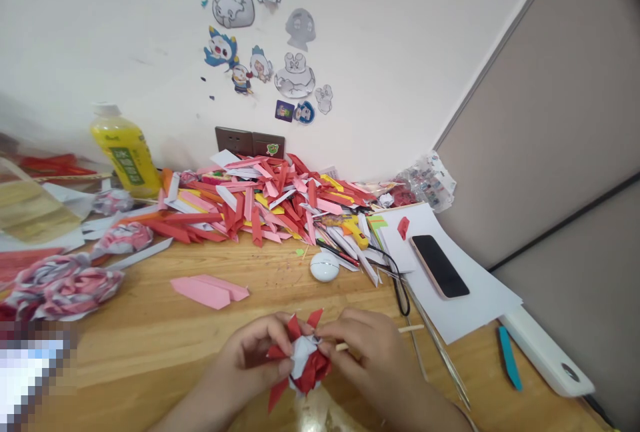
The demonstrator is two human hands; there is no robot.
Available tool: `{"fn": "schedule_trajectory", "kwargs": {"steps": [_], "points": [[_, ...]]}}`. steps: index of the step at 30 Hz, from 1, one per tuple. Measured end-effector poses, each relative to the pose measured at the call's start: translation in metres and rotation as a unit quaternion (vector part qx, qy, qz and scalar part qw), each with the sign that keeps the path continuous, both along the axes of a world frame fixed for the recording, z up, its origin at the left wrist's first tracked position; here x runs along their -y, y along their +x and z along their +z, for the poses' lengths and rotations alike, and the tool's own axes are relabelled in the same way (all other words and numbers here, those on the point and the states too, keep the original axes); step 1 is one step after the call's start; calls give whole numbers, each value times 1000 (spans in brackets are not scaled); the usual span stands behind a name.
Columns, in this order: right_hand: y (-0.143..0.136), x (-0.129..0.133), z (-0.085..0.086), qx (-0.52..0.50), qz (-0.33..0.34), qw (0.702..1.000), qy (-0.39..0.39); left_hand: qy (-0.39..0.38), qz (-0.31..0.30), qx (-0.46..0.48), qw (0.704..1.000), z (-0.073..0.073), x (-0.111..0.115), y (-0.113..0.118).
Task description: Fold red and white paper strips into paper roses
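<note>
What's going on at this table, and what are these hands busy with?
A person holds a red and white paper piece in front of them over a wooden table. The left hand grips one side of it; the right hand is at the other side, with a thin stick running through it. Pink folded strips lie just beyond the hands, a heap of coloured paper strips sits farther back, and a phone rests on white paper.

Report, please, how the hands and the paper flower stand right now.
Left hand pinching paper flower. Right hand holding stick, touching flower's edge. Nothing seen in the way; pink paper lies apart, ahead.
</note>
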State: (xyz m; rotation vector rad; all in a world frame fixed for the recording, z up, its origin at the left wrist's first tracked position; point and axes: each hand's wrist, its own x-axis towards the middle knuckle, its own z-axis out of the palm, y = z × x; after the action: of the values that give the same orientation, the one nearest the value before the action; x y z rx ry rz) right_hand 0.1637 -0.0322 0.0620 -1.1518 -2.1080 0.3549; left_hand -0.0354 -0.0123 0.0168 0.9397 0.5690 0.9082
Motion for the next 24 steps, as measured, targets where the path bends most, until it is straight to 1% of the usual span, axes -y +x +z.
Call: {"fn": "schedule_trajectory", "kwargs": {"steps": [3, 5, 10, 13, 15, 18, 22, 24], "points": [[0, 0, 1, -1, -12, 1000, -7, -21, 17, 6, 1000, 2, 3, 2], [0, 1, 2, 4, -8, 1000, 5, -21, 23, 0, 1000, 4, 4, 3], [-1, 2, 3, 25, 28, 998, 50, -14, 14, -13, 1000, 6, 3, 2], [-1, 1, 3, 49, 57, 994, 77, -2, 6, -21, 1000, 4, 0, 1], [0, 0, 3, 56, 62, 993, 87, 4, -6, -21, 1000, 2, -1, 0], [3, -1, 4, 50, 38, 996, 63, -31, -9, 1, 999, 4, 0, 1], [9, -3, 7, 30, 4, 1000, -4, -99, 32, 50, 993, 16, 2, 0], [9, -4, 7, 16, 1, 1000, -20, -117, 46, 65, 990, 20, 1, 0]]}}
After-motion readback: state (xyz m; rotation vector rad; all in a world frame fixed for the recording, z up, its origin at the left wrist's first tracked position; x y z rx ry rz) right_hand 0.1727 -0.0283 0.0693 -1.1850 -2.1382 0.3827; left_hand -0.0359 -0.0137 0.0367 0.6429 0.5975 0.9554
